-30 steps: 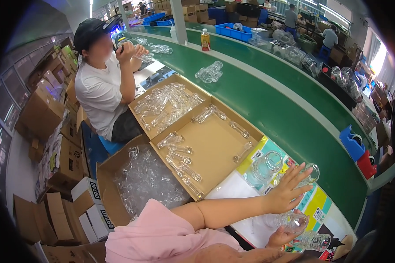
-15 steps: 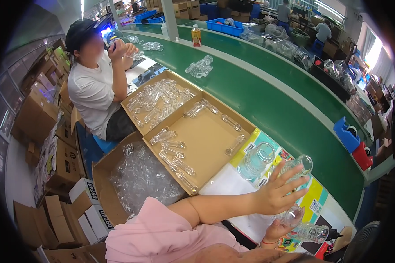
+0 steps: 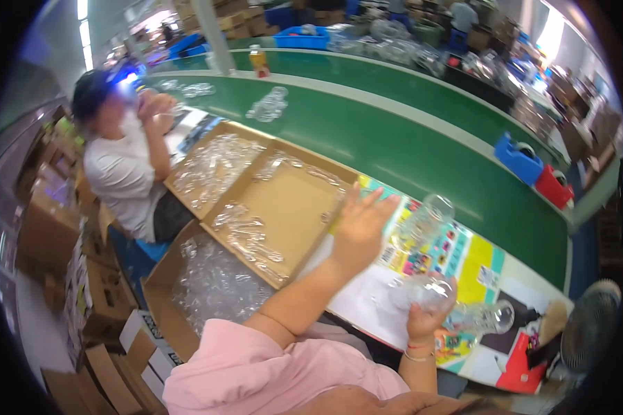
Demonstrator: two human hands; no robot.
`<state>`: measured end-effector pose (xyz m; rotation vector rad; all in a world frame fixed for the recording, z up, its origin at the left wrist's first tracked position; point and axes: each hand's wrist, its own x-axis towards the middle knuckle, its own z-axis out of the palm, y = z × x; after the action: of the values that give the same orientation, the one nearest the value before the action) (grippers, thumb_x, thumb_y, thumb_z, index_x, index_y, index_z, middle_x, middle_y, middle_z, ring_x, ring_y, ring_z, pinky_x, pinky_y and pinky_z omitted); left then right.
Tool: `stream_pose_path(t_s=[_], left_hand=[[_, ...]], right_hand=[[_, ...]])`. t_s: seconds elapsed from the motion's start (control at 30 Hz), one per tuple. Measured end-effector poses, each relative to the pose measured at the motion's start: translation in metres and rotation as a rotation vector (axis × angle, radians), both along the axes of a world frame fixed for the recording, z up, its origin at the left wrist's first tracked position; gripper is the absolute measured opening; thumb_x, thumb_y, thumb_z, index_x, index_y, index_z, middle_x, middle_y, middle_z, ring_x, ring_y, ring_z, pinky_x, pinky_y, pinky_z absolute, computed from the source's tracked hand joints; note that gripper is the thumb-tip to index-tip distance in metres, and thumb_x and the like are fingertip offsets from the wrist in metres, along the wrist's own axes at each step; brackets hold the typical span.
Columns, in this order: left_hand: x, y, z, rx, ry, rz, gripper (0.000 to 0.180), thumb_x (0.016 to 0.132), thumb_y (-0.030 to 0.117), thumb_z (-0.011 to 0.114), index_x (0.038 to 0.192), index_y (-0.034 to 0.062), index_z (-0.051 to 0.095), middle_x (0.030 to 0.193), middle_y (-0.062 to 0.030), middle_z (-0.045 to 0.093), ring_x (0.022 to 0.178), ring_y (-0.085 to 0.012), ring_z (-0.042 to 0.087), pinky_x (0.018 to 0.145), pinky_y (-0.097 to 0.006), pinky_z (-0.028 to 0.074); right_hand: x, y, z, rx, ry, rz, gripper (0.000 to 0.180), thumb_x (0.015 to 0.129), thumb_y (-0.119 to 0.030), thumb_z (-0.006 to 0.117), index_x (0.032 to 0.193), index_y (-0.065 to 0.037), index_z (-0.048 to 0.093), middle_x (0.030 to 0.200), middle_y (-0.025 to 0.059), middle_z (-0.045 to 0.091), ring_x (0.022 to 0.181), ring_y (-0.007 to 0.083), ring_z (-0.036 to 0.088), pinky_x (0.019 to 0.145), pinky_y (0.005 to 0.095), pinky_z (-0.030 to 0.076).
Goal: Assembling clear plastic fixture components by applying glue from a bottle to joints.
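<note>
My right hand (image 3: 426, 321) is wrapped round the lower part of a clear glass vessel (image 3: 429, 294) with a rounded body, held above the table at the right. My left hand (image 3: 363, 228) stretches out near the right edge of the open cardboard tray, fingers apart and slightly blurred; whatever lies beneath its palm is hidden. Beyond and between my hands, another clear glass vessel (image 3: 426, 221) stands on the colourful printed sheet (image 3: 477, 263). A further clear glass piece (image 3: 488, 318) lies on its side just right of my right hand.
The cardboard tray (image 3: 294, 221) holds small clear glass pieces along its sides. A second tray (image 3: 218, 166) is full of them. A box of clear plastic bags (image 3: 221, 290) stands nearer me. A co-worker (image 3: 128, 166) sits at the left. At the right is a fan (image 3: 588, 328).
My left hand has moved left, away from the right hand, toward the tray's edge. My right hand has raised the glass vessel a little. The whole view has shifted.
</note>
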<state>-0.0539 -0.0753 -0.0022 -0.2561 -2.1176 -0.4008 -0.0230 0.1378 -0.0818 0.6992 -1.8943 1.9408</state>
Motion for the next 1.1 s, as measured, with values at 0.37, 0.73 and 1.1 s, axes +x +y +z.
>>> stream_pose_path(t_s=[0.37, 0.73, 1.1], left_hand=[[-0.019, -0.002, -0.029, 1.127, -0.052, -0.271, 0.062, 0.07, 0.013, 0.076, 0.122, 0.0004, 0.045, 0.113, -0.0122, 0.056, 0.107, -0.0244, 0.055, 0.097, -0.035, 0.037], [0.02, 0.022, 0.003, 0.816, -0.036, -0.335, 0.067, 0.059, 0.01, 0.084, 0.113, 0.0038, 0.044, 0.103, -0.0096, 0.051, 0.092, -0.0185, 0.055, 0.08, -0.03, 0.046], [0.031, 0.022, 0.01, 0.767, -0.089, -0.342, 0.068, 0.059, 0.011, 0.084, 0.114, 0.0039, 0.044, 0.103, -0.0094, 0.05, 0.092, -0.0185, 0.054, 0.078, -0.029, 0.046]], right_hand=[[-0.003, 0.002, -0.001, 0.136, 0.082, -0.037, 0.081, 0.079, -0.031, 0.069, 0.135, 0.003, 0.022, 0.119, 0.0204, 0.049, 0.105, 0.0255, 0.052, 0.091, 0.0347, 0.043], [-0.005, 0.002, 0.001, 0.095, 0.059, 0.0, 0.083, 0.075, -0.024, 0.072, 0.134, 0.004, 0.021, 0.119, 0.0223, 0.049, 0.105, 0.0277, 0.053, 0.09, 0.0365, 0.044], [-0.003, 0.0, 0.002, 0.09, 0.022, 0.013, 0.085, 0.077, -0.031, 0.071, 0.136, 0.002, 0.019, 0.12, 0.0215, 0.047, 0.107, 0.0268, 0.052, 0.091, 0.0362, 0.043]])
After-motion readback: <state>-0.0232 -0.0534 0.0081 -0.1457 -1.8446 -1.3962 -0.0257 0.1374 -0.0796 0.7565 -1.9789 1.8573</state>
